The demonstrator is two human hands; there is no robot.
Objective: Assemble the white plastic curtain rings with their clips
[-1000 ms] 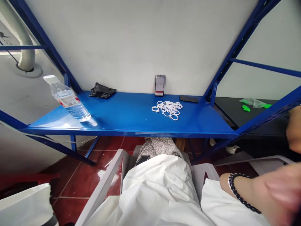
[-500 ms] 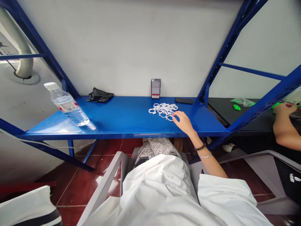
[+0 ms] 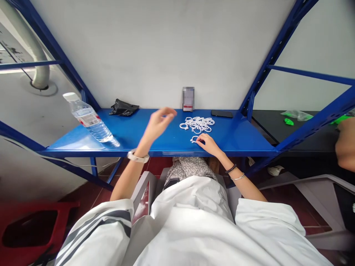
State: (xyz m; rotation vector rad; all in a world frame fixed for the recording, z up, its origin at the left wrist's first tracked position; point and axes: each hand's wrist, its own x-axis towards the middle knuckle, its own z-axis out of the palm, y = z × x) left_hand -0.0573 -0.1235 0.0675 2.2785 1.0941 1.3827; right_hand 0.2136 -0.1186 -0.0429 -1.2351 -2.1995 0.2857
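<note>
My right hand (image 3: 208, 145) pinches a small white cord loop (image 3: 193, 139) between thumb and fingertips, near the front edge of the blue table (image 3: 166, 145). Just beyond it lies a tangled heap of white cord loops (image 3: 199, 122), apart from the held one. Over the table, left of the heap, my left hand (image 3: 159, 123) is raised with thumb and fingers apart and nothing in them. It is slightly blurred.
A water bottle (image 3: 93, 120) stands at the left and a black plastic bag (image 3: 124, 107) lies behind it. One phone (image 3: 188, 99) leans on the wall; a dark phone (image 3: 222, 113) lies flat. Blue frame posts flank the table. At far right is another person's arm (image 3: 345, 144).
My left hand has come into view over the table. My right hand has drawn one white cord loop out of the heap, toward the front edge.
</note>
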